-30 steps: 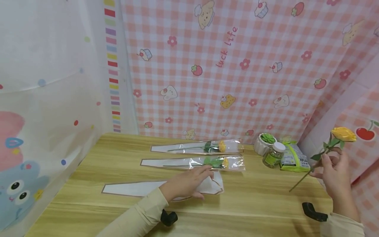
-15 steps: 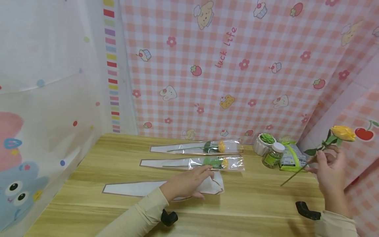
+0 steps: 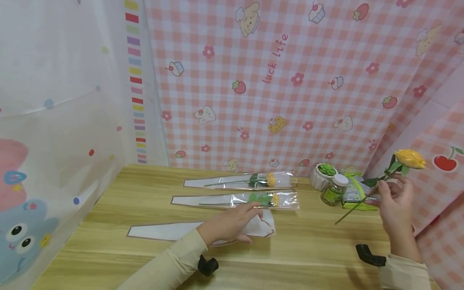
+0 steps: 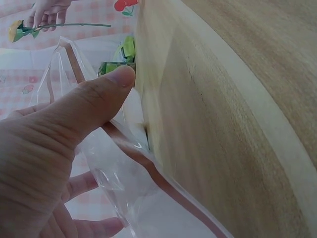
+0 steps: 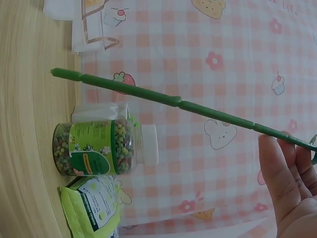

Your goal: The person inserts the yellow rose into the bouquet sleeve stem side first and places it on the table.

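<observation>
In the head view my left hand [image 3: 228, 225] lies over the wide end of a white-and-clear flower sleeve [image 3: 159, 231] with a brown border. The left wrist view has the thumb on one side of the clear sleeve [image 4: 143, 168] and the other fingers on its far side, with the mouth standing apart. My right hand [image 3: 396, 205] pinches a yellow rose [image 3: 409, 158] by its stem below the bloom, raised above the table's right side. Its green stem [image 5: 148, 94] slants down to the left, the cut end apart from the sleeve.
Two sleeves with yellow roses inside, a far one [image 3: 221, 182] and a nearer one [image 3: 214, 199], lie behind my left hand. At the back right stand a white pot with a succulent [image 3: 320, 177], a jar of beads [image 3: 334, 191] and a green packet [image 3: 357, 193].
My right hand has moved left with the rose, bringing the stem's end closer to the sleeve. The left hand stays in place on the sleeve.
</observation>
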Demonstrator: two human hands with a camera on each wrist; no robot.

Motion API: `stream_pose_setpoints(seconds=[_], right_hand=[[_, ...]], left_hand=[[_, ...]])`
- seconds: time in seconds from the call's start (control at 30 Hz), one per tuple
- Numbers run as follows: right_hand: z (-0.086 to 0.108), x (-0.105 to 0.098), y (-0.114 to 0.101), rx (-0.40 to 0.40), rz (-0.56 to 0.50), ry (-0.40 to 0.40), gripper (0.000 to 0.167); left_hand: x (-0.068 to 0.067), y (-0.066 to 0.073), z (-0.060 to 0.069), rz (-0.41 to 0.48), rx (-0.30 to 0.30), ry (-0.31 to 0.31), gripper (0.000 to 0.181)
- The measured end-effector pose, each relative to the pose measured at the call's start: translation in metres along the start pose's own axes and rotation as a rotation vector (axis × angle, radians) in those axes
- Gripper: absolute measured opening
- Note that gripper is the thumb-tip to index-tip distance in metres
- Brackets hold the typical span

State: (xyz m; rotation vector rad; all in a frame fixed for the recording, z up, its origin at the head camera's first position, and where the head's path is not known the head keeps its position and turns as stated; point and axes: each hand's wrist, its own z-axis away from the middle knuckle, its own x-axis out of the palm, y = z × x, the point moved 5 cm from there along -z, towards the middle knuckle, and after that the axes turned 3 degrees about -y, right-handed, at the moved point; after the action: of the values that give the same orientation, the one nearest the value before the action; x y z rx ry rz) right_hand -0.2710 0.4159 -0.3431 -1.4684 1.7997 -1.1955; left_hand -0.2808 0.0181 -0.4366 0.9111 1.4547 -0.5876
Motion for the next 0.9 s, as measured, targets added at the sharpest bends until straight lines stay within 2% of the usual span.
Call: stream_pose_setpoints(seconds=[0.2, 0.33, 0.53, 0.77, 0.9], right_hand=[[0.0, 0.004, -0.001, -0.025, -0.001, 0.003, 0.032], [0.0, 0.008, -0.002, -0.03, -0.015, -0.016, 0.032], [0.0, 0.014, -0.003, -0.016, 0.038, -0.047, 0.032], [0.0, 0.021, -0.001, -0.01, 0.051, -0.111, 0.034], [0.0, 0.024, -0.001, -0.011, 0.062, -0.12, 0.031]], left_hand=[[0.0, 0.001, -0.003, 0.003, 0.011, -0.004, 0.074], [0.0, 0.002, -0.003, -0.01, 0.019, -0.004, 0.073], [-0.001, 0.003, -0.006, -0.013, 0.015, -0.003, 0.076], [-0.002, 0.004, -0.011, -0.025, 0.043, 0.016, 0.078], [-0.001, 0.004, -0.013, -0.031, 0.044, 0.021, 0.077]])
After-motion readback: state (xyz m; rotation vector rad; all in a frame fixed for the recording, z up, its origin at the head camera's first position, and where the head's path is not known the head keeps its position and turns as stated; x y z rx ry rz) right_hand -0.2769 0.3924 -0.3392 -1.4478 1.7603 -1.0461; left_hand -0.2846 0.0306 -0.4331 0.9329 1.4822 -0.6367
